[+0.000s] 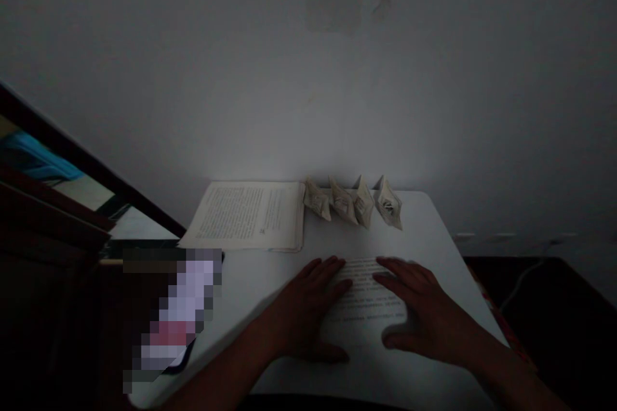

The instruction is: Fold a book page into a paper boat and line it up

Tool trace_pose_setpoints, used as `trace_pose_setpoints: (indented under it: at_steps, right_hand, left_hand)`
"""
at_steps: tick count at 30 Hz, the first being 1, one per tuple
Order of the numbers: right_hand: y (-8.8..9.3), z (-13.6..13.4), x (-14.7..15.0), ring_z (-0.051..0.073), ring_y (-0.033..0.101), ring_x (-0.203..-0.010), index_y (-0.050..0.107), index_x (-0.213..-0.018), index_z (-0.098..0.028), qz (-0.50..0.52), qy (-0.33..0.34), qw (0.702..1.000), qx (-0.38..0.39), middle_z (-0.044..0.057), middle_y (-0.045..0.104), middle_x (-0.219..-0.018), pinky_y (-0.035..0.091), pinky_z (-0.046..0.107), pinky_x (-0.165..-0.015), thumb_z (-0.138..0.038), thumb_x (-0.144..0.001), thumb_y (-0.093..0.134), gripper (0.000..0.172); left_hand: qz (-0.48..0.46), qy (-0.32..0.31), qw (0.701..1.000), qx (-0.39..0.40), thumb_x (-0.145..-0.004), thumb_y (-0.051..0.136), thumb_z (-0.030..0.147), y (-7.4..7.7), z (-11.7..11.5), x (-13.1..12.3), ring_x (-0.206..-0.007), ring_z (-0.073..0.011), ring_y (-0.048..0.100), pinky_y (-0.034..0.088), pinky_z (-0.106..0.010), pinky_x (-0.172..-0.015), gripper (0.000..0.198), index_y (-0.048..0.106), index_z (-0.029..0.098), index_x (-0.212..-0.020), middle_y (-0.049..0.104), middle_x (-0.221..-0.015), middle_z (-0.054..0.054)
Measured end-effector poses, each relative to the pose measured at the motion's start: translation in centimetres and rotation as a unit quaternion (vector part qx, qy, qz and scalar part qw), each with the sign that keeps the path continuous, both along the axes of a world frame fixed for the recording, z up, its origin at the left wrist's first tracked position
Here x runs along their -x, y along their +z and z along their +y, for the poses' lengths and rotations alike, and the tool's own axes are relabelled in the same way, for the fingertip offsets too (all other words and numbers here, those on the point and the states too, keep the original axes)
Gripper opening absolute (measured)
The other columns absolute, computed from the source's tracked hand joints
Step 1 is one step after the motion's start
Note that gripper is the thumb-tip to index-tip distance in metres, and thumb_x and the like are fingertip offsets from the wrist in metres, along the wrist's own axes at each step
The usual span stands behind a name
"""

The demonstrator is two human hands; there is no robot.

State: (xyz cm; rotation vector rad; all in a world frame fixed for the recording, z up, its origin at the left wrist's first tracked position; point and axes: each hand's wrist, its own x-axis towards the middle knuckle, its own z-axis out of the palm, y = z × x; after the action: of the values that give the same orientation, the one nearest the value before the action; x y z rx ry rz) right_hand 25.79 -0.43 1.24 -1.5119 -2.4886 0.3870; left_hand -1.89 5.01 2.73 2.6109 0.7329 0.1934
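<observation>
A printed sheet of paper point(365, 298) lies on the white table in front of me. Across its left side my left hand point(311, 308) rests with fingers stretched out and thumb apart. On the opposite side, my right hand point(419, 308) is spread in the same way, its fingertips on the sheet's right edge. Neither hand grips anything. Beyond the sheet stand several folded paper boats point(364, 202) in a row, made from printed pages. To their left is a stack of loose printed pages point(241, 215).
The white table point(424, 221) stands against a grey wall point(241, 77). A phone-like device point(186, 308), blurred by pixelation, lies at the table's left edge. Dark furniture with a slanted frame point(96, 160) is on the left. A pale cable point(520, 279) hangs at the right.
</observation>
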Motion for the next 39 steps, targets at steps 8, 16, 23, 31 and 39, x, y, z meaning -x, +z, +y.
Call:
trace_pose_setpoints:
  at_steps: [8, 16, 23, 31, 39]
  right_hand:
    - [-0.3, 0.6, -0.5, 0.032, 0.027, -0.132, 0.041, -0.133, -0.028, 0.003, -0.016, 0.999, -0.029, 0.01, 0.03, -0.147, 0.026, 0.053, -0.102, -0.057, -0.071, 0.062, 0.071]
    - [0.0, 1.5, 0.1, 0.027, 0.041, -0.123, 0.047, -0.128, -0.025, 0.0, -0.041, 0.996, -0.085, 0.01, 0.05, -0.132, 0.033, 0.047, -0.098, -0.038, -0.086, 0.05, 0.044]
    - [0.5, 2.7, 0.9, 0.026, 0.049, -0.111, 0.05, -0.124, -0.021, -0.013, -0.045, 0.997, -0.065, 0.011, 0.057, -0.117, 0.036, 0.045, -0.094, -0.024, -0.086, 0.048, 0.039]
    - [0.5, 3.4, 0.8, 0.028, 0.046, -0.113, 0.048, -0.127, -0.023, -0.014, -0.042, 0.997, -0.058, 0.011, 0.055, -0.12, 0.034, 0.047, -0.094, -0.022, -0.082, 0.049, 0.044]
    - [1.8, 4.4, 1.6, 0.025, 0.051, -0.096, 0.059, -0.102, -0.022, 0.019, -0.056, 0.998, -0.006, 0.007, 0.06, -0.099, 0.038, 0.043, -0.086, -0.016, -0.074, 0.056, 0.028]
  left_hand:
    - [0.005, 0.008, 1.0, -0.004, -0.057, 0.069, 0.061, 0.0, 0.1, 0.2, -0.136, -0.0317, 0.017, 0.02, -0.052, -0.109, 0.099, 0.031, 0.021, -0.138, 0.019, -0.149, -0.014]
    - [-0.012, 0.036, 0.998, -0.053, -0.075, 0.059, 0.05, -0.4, 0.0, -0.5, -0.132, -0.0299, 0.029, 0.028, -0.049, -0.105, 0.064, 0.041, 0.021, -0.13, 0.032, -0.144, -0.012]
    - [0.016, 0.16, 0.979, -0.129, -0.083, 0.049, 0.02, -1.1, 0.5, -1.5, -0.108, -0.0262, 0.048, 0.039, -0.043, -0.093, 0.033, 0.051, 0.016, -0.116, 0.053, -0.119, -0.011]
    - [0.037, 0.178, 0.978, -0.105, -0.077, 0.054, 0.023, 0.5, 1.0, -2.0, -0.098, -0.0261, 0.049, 0.039, -0.044, -0.087, 0.039, 0.049, 0.018, -0.116, 0.054, -0.107, -0.011]
    - [0.067, 0.182, 0.978, -0.081, -0.071, 0.061, 0.029, 1.1, 2.6, -2.1, -0.097, -0.0264, 0.049, 0.04, -0.041, -0.084, 0.024, 0.056, 0.018, -0.091, 0.054, -0.1, -0.009]
